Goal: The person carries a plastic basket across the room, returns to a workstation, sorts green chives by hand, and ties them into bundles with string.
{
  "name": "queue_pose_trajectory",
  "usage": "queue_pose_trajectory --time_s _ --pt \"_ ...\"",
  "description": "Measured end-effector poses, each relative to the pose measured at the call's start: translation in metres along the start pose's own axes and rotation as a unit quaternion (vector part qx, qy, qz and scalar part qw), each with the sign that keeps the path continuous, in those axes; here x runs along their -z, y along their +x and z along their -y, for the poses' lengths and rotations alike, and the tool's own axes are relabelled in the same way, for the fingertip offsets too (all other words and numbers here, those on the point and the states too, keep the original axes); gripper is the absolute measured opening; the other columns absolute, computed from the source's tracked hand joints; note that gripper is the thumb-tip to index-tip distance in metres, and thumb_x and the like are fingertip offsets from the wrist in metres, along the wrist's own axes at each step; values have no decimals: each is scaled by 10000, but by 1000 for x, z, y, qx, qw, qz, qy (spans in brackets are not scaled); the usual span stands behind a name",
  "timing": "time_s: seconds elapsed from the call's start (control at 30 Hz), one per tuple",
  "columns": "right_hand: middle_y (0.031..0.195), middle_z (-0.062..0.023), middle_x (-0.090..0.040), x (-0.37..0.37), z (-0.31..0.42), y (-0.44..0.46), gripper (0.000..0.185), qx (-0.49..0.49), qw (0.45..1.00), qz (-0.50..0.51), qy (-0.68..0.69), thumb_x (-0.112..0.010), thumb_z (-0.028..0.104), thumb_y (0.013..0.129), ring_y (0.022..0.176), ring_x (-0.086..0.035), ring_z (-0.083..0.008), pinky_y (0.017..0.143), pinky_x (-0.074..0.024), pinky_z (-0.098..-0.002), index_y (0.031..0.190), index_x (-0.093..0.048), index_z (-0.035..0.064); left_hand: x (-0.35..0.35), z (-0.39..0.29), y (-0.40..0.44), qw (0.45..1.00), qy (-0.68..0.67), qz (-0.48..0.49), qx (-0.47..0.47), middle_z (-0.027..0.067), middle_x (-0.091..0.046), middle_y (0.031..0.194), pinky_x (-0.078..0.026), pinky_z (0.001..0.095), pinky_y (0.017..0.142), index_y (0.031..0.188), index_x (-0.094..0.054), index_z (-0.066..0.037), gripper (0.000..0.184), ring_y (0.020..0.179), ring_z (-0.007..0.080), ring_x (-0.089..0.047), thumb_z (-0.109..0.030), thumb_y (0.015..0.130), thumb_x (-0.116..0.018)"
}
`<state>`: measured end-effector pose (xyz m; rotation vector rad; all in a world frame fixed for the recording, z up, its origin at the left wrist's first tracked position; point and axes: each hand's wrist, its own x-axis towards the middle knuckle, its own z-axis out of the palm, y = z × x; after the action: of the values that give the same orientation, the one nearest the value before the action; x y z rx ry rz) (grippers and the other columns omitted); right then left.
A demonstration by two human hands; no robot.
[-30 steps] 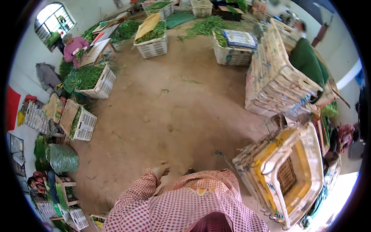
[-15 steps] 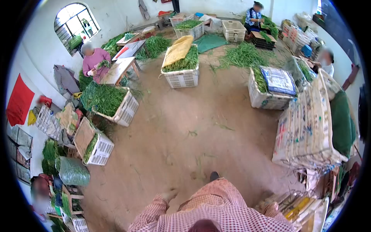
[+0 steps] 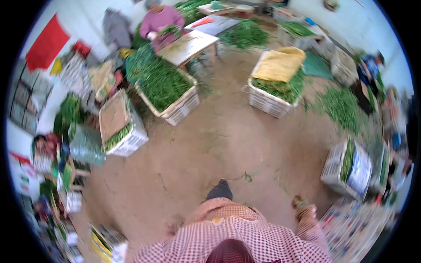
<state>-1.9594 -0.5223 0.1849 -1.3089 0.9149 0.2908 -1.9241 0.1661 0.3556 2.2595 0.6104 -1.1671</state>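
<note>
My right hand (image 3: 300, 202) hangs out to the right of my body, over the bare floor. It is small and smeared, so its fingers do not show clearly, and no object stands out in it. Low on the left, my left hand (image 3: 173, 227) is a blur beside my checked shirt (image 3: 237, 230). One dark shoe (image 3: 220, 190) steps forward on the floor. Ahead, slightly to the right, stands a white crate (image 3: 274, 105) of green stalks under a yellow sack (image 3: 280, 65). Both hands are well apart from it.
Another crate of greens (image 3: 184, 105) and a board-covered crate (image 3: 131, 142) stand left. A person in purple (image 3: 163, 19) holds greens by a white-topped table (image 3: 193, 46). Loose greens (image 3: 340, 107) lie right, near a bag-topped crate (image 3: 342, 171) and stacked white crates (image 3: 355, 228).
My view has turned left and moved forward, so the room has shifted rightward and the crates ahead look nearer. My right hand now shows out to the side; my left has dropped back.
</note>
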Motion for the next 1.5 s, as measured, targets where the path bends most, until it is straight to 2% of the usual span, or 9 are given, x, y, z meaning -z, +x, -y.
queue_pose_trajectory --time_s 0.13,0.4,0.57,0.73,0.9,1.0,1.23,1.43,1.5 --pt "819 -60 -586 -148 170 -106 401 -150 972 64 -168 -666 102 809 705 -567 -175 590 -486 -314 1182 -524 55 132 -191 -6 1000 12 -15 -17 106 -673 843 -485 347 715 977 -679 -44 322 779 203 -612 -294 800 -581" --pt "826 -56 -585 -154 277 50 398 -134 973 27 -186 -668 98 805 693 -562 -166 593 -485 -306 1173 -528 41 218 -307 215 937 -318 -37 -141 28 -638 759 -475 271 608 910 -679 -85 195 659 121 -573 -171 750 -607" --pt "831 -53 -584 -163 418 191 396 -73 985 4 -154 -669 96 803 685 -558 -161 594 -485 -301 1168 -530 32 261 -379 218 999 2 5 -49 94 -677 908 -509 352 677 1058 -665 -68 333 782 154 -620 -239 821 -505" --pt "810 -45 -569 -238 583 322 410 108 986 54 -117 -654 88 804 627 -538 -145 552 -466 -275 1187 -515 43 233 -361 320 995 -39 40 -82 109 -670 1061 -475 355 850 1068 -681 -115 323 976 242 -629 -252 811 -543" --pt "681 -21 -505 -282 662 403 355 65 990 57 -112 -607 81 801 592 -483 -151 495 -409 -280 1141 -505 104 311 -432 365 992 5 71 -100 143 -652 1092 -470 393 867 1118 -644 -81 362 1022 274 -608 -229 807 -532" --pt "726 -43 -551 -278 692 448 294 -16 938 109 -328 -567 171 855 601 -495 -167 514 -432 -301 1145 -520 163 408 -517 392 989 74 44 -117 158 -644 1100 -465 405 875 1135 -627 -68 380 1041 282 -598 -221 800 -533" --pt "764 -54 -562 -346 906 555 300 -3 925 65 -375 -557 193 864 613 -505 -173 525 -439 -308 1160 -518 158 577 -839 477 984 17 -11 -179 172 -624 1129 -449 426 900 1133 -610 -62 390 1090 296 -573 -194 772 -550" --pt "797 -64 -572 -366 1027 656 307 12 920 50 -388 -549 211 873 622 -513 -178 534 -446 -313 1173 -515 154 605 -1101 541 938 -102 -81 -321 139 -656 1004 -472 404 828 997 -643 -77 287 981 251 -615 -192 743 -577" --pt "808 -67 -575 -358 1052 686 310 -1 918 52 -393 -546 217 876 625 -516 -180 537 -448 -315 1177 -514 152 604 -1151 574 912 -139 25 -384 87 -665 854 -481 366 731 893 -657 -86 209 837 187 -625 -191 721 -603"
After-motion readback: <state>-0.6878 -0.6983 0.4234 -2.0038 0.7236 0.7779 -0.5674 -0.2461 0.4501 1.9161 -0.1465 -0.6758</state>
